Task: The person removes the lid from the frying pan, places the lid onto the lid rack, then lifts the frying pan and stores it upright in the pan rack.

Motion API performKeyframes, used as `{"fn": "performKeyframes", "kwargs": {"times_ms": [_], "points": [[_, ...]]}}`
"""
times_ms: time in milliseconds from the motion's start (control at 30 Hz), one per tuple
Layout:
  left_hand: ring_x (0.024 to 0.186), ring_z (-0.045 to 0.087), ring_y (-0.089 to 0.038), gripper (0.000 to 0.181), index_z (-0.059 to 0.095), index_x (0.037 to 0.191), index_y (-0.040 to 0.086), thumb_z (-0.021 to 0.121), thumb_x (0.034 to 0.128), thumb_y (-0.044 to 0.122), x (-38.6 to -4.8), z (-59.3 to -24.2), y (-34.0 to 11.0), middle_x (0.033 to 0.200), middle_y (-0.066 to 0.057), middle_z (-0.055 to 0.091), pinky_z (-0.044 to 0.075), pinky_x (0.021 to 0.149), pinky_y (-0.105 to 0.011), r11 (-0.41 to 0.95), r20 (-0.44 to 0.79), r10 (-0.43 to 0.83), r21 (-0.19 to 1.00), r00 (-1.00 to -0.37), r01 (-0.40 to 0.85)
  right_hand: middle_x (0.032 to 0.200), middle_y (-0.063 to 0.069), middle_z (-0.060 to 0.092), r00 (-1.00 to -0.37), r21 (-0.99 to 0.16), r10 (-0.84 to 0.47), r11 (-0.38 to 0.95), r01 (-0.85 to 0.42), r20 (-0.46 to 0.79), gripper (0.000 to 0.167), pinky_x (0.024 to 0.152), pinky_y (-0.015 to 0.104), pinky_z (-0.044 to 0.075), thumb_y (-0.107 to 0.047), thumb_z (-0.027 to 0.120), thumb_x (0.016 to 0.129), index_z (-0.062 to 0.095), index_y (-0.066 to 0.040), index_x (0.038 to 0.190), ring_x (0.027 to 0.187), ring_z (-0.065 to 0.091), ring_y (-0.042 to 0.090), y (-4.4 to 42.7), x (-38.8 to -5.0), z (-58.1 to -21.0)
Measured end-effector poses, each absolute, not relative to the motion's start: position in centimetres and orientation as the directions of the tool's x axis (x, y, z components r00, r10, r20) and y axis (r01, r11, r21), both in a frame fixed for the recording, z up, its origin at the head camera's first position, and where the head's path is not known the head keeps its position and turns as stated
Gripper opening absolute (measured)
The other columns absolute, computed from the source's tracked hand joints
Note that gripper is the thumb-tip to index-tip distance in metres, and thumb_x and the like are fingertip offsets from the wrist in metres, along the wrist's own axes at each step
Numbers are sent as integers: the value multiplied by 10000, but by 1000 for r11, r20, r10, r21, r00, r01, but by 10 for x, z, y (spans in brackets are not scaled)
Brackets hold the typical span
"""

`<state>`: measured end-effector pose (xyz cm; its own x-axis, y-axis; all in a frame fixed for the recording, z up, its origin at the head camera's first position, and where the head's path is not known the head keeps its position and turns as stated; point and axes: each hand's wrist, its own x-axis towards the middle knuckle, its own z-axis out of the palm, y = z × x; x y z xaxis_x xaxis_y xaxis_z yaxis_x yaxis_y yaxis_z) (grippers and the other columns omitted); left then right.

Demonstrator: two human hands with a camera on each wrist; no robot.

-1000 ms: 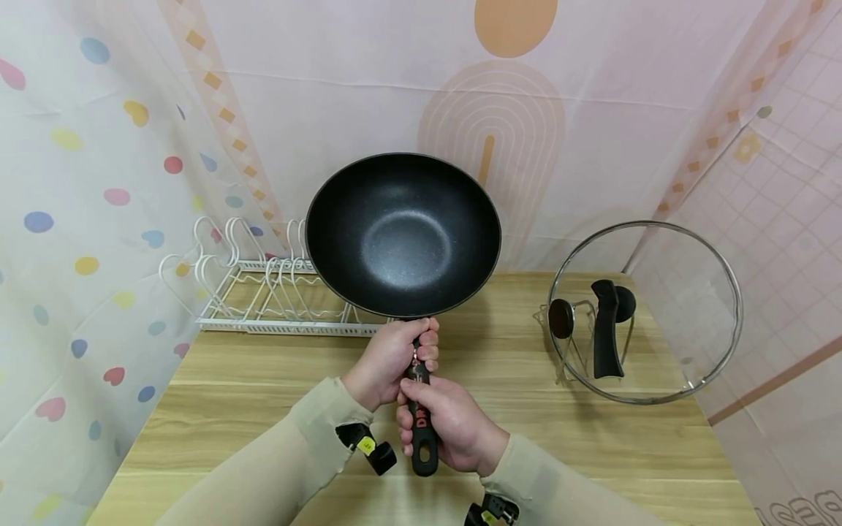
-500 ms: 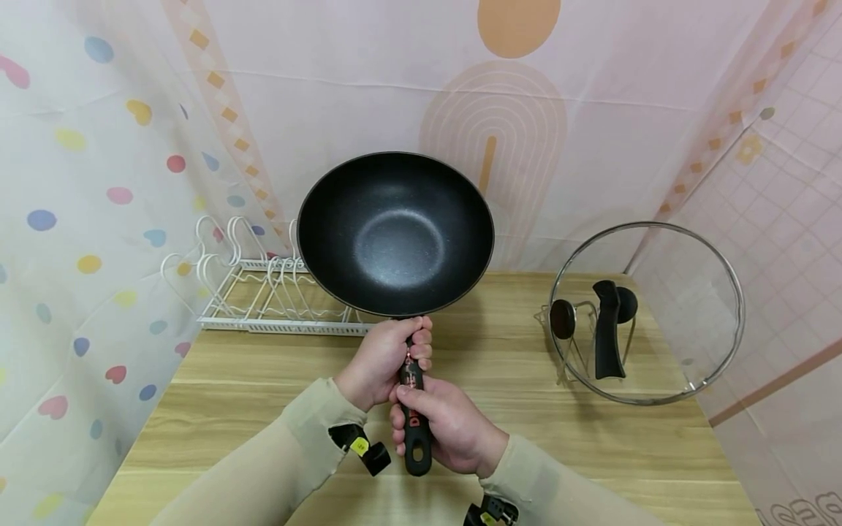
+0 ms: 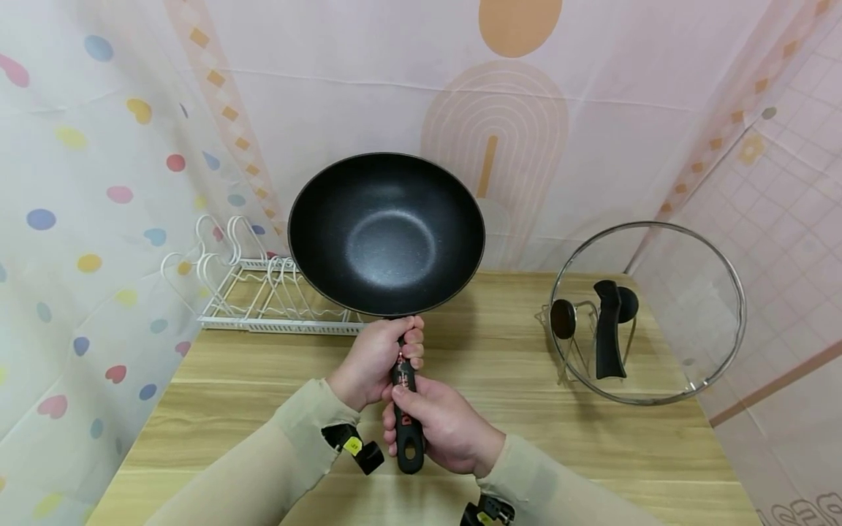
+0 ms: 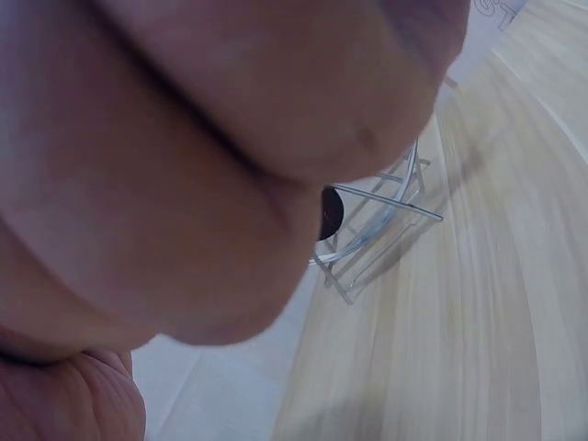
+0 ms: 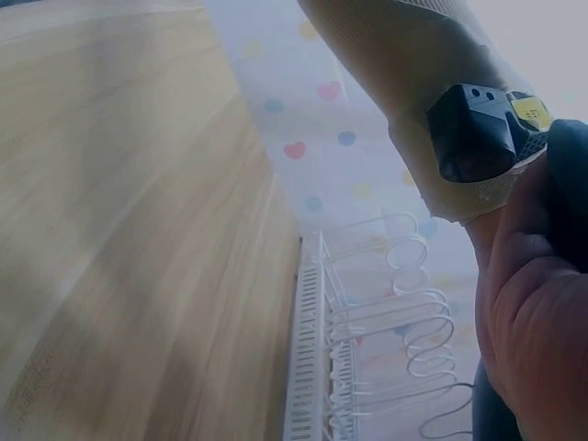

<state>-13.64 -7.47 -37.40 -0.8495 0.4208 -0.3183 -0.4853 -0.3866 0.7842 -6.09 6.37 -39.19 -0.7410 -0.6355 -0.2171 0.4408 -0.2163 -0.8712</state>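
Observation:
A black wok (image 3: 388, 241) is held up over the table, its dark inside facing me and its handle (image 3: 406, 420) pointing toward me. My left hand (image 3: 375, 358) grips the handle close to the pan. Nearer the handle's end, my right hand (image 3: 450, 427) grips it too, the thumb lying along the top. In the left wrist view, the fingers of the left hand (image 4: 184, 184) fill much of the picture and hide the handle. The right wrist view shows the right hand (image 5: 542, 340) at its right edge.
Behind the wok at left stands a white wire rack (image 3: 263, 299), partly covered by the pan. A glass lid (image 3: 684, 329) with a black handle stands upright in a wire stand (image 3: 579, 347) at right. Patterned curtains (image 3: 329, 95) close off the back and sides of the wooden table (image 3: 513, 351).
The wok has moved slightly to the left, with both hands staying on its handle. It now covers a little more of the white rack's side. The lid has stayed in place.

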Motion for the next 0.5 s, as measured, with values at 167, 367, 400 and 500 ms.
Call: {"fn": "performKeyframes", "kwargs": {"times_ms": [167,367,400,500], "points": [[559,374,-39,218,469,970,124,344,1138,185,-137,-374,-78,729,83,388,392,535,-177,-371,-319,419,794,-850,-481,872,-27,627,-738,-874,-641,-215,436,-210,210,741,293,606,-229,408,1143,485,-43,1201,763,633,106,61,-60,-393],[559,375,-39,213,476,974,124,355,1138,189,-137,-377,-81,726,86,391,393,535,-179,-360,-320,417,801,-851,-478,876,-9,620,-741,-873,-635,-213,439,-218,197,730,292,606,-216,409,1141,484,-42,1194,759,635,118,57,-60,-393],[558,375,-38,214,475,973,125,356,1138,190,-137,-377,-82,726,86,391,394,535,-179,-360,-322,415,801,-851,-478,877,-7,618,-741,-874,-635,-210,439,-219,199,730,291,605,-217,407,1142,484,-42,1196,760,634,120,57,-60,-393],[560,373,-37,215,474,971,126,355,1138,190,-138,-377,-83,729,86,389,394,534,-176,-361,-325,410,800,-852,-479,879,-9,617,-740,-877,-637,-207,434,-216,206,729,295,606,-221,398,1145,482,-42,1201,755,634,121,55,-61,-393]]}}
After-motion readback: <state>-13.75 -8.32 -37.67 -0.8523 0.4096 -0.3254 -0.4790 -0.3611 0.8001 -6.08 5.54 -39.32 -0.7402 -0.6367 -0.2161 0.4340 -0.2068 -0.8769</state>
